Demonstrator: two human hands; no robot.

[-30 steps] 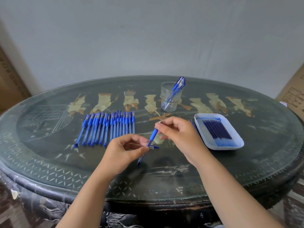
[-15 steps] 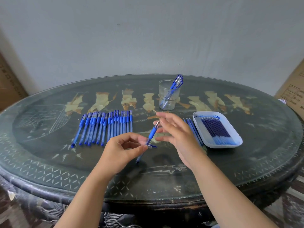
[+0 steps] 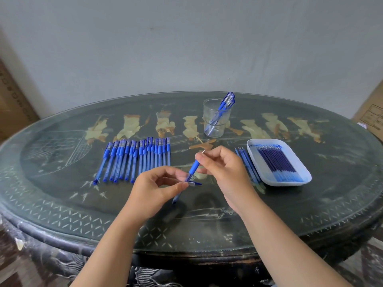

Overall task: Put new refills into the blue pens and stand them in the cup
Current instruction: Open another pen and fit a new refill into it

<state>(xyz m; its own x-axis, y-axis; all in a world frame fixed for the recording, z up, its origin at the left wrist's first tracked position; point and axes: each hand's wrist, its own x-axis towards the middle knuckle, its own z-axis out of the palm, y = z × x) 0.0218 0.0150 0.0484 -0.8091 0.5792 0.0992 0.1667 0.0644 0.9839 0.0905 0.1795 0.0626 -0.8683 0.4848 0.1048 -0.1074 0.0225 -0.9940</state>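
A blue pen (image 3: 191, 172) slants over the middle of the table, held by both hands. My left hand (image 3: 154, 188) pinches its barrel and also holds a blue cap (image 3: 194, 183) sticking out to the right. My right hand (image 3: 224, 172) pinches the pen's tip end, where the metal point shows above the fingers. Several capped blue pens (image 3: 134, 159) lie in a row to the left. A clear cup (image 3: 215, 118) at the back holds two blue pens. A white tray (image 3: 302, 179) on the right holds several refills (image 3: 276, 162).
A few loose refills (image 3: 247, 165) lie on the glass between my right hand and the tray. The dark oval table (image 3: 62, 204) has a glass top. Cardboard boxes (image 3: 371, 114) stand at the far right and far left by the wall.
My right hand's fingers, spread half a second ago, have closed again on the pen's tip end. The left hand and the pen have hardly moved.
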